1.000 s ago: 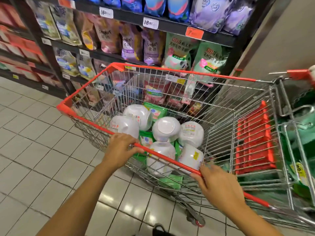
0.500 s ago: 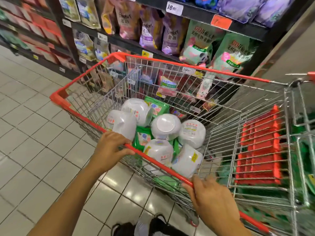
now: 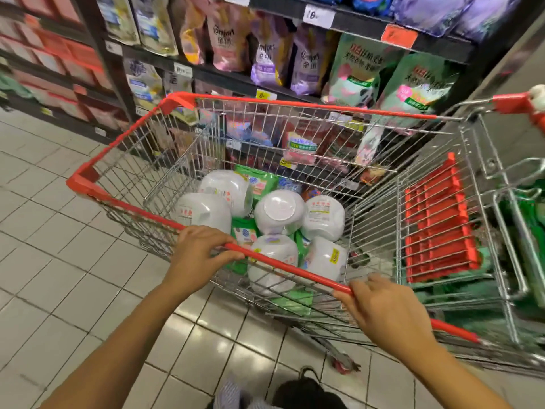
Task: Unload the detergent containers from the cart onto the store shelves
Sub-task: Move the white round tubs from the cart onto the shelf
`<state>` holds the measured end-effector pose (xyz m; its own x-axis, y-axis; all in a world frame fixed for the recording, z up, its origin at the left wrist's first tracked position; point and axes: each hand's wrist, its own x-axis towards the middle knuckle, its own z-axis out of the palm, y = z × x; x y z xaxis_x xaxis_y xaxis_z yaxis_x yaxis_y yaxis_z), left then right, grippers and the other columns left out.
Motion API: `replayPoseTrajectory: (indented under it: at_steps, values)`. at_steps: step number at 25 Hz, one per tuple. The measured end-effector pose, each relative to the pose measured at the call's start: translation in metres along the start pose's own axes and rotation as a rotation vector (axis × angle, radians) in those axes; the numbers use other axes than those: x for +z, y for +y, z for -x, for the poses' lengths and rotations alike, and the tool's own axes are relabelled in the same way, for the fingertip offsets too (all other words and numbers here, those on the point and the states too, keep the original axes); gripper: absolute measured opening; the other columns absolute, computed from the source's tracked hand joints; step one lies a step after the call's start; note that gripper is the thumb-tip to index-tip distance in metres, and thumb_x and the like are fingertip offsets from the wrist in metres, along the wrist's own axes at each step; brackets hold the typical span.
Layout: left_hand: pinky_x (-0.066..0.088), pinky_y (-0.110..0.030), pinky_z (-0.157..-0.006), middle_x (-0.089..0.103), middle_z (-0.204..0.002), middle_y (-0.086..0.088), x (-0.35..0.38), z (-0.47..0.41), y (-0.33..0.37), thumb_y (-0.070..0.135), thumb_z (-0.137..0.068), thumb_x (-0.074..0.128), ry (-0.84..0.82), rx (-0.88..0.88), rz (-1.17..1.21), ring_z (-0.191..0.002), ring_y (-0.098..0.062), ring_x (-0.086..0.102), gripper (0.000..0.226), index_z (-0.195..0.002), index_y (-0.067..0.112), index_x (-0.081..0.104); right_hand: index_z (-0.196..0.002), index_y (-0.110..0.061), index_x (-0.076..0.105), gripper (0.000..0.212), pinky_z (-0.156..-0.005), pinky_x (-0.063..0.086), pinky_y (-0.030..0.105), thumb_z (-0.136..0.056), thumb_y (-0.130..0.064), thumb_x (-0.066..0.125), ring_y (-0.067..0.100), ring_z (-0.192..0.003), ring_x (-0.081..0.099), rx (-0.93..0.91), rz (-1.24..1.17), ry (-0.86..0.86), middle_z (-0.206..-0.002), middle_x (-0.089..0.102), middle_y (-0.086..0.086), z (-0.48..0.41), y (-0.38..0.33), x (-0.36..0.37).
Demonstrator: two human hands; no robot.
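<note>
A wire shopping cart with a red rim [image 3: 295, 268] stands in front of me. Inside lie several white detergent containers [image 3: 278, 212] on their sides, with green pouches [image 3: 259, 184] between and under them. My left hand [image 3: 196, 255] is curled over the near red rim at its left part. My right hand [image 3: 386, 314] grips the same rim further right. Dark store shelves [image 3: 236, 79] behind the cart hold rows of refill pouches.
A second cart with a red folded seat flap [image 3: 436, 228] is nested against the first on the right. Green goods [image 3: 528, 219] lie in it. Tiled floor [image 3: 59, 231] stretches to the left. Shelves with red boxes [image 3: 50, 63] run along the far left.
The cart has drawn nearer to the shelves and sits more central in view. Both hands keep their hold on the near rim; the right hand has slid slightly along it.
</note>
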<state>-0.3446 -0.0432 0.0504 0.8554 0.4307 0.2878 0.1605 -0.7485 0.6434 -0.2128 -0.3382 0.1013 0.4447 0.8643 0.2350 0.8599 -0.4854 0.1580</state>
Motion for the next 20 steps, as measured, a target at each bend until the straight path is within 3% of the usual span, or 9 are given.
replayPoseTrajectory:
  at_steps: [6,9,11,15,18,20]
  values:
    - [0.023,-0.024,-0.085,0.064,-0.087,0.019,-0.058,-0.005,-0.061,0.067,-0.068,0.057,-0.032,-0.053,-0.004,-0.092,-0.012,0.055,0.049,-0.089,0.026,0.075,-0.057,-0.011,0.056,0.051,-0.031,0.035,0.029,-0.088,-0.048,0.04,0.029,-0.036,0.049,0.017,-0.049,0.0,-0.046,0.049,0.008,-0.055,-0.065,0.005]
    - [0.03,-0.03,-0.09,0.068,-0.092,0.013,-0.089,-0.009,-0.098,0.067,-0.071,0.052,-0.048,-0.065,0.009,-0.095,-0.014,0.057,0.05,-0.091,0.026,0.074,-0.056,-0.012,0.054,0.054,-0.031,0.03,0.027,-0.091,-0.05,0.038,0.029,-0.035,0.046,-0.001,-0.061,0.027,-0.045,0.046,0.008,-0.089,-0.099,0.009]
    - [0.028,-0.028,-0.094,0.07,-0.103,0.008,-0.107,-0.016,-0.124,0.067,-0.069,0.056,-0.027,-0.088,0.011,-0.103,-0.013,0.056,0.053,-0.094,0.024,0.075,-0.056,-0.012,0.054,0.059,-0.033,0.028,0.025,-0.094,-0.051,0.032,0.028,-0.035,0.046,-0.003,-0.064,0.046,-0.045,0.047,0.007,-0.113,-0.12,0.013]
    - [0.018,-0.018,-0.096,0.063,-0.126,0.001,-0.152,-0.033,-0.188,0.054,-0.061,0.081,0.089,-0.226,-0.078,-0.117,-0.01,0.045,0.05,-0.1,0.023,0.075,-0.057,-0.013,0.056,0.051,-0.032,0.034,0.027,-0.089,-0.049,0.039,0.027,-0.038,0.05,-0.003,-0.063,0.025,-0.046,0.047,0.006,-0.164,-0.159,0.027]
    - [0.023,-0.034,-0.109,0.048,-0.142,-0.002,-0.19,-0.046,-0.237,0.067,-0.056,0.071,0.09,-0.368,-0.191,-0.133,-0.021,0.034,0.071,-0.113,0.023,0.07,-0.059,-0.011,0.059,0.054,-0.034,0.039,0.029,-0.089,-0.051,0.039,0.027,-0.036,0.051,0.023,-0.077,0.069,-0.047,0.049,0.008,-0.203,-0.188,0.034]
    - [0.016,-0.043,-0.117,0.032,-0.155,-0.002,-0.214,-0.056,-0.266,0.073,-0.054,0.066,0.052,-0.476,-0.197,-0.145,-0.021,0.015,0.089,-0.128,0.023,0.061,-0.053,-0.012,0.056,0.064,-0.032,0.037,0.027,-0.094,-0.053,0.031,0.026,-0.032,0.046,0.036,-0.111,0.136,-0.043,0.045,0.007,-0.233,-0.21,0.037]
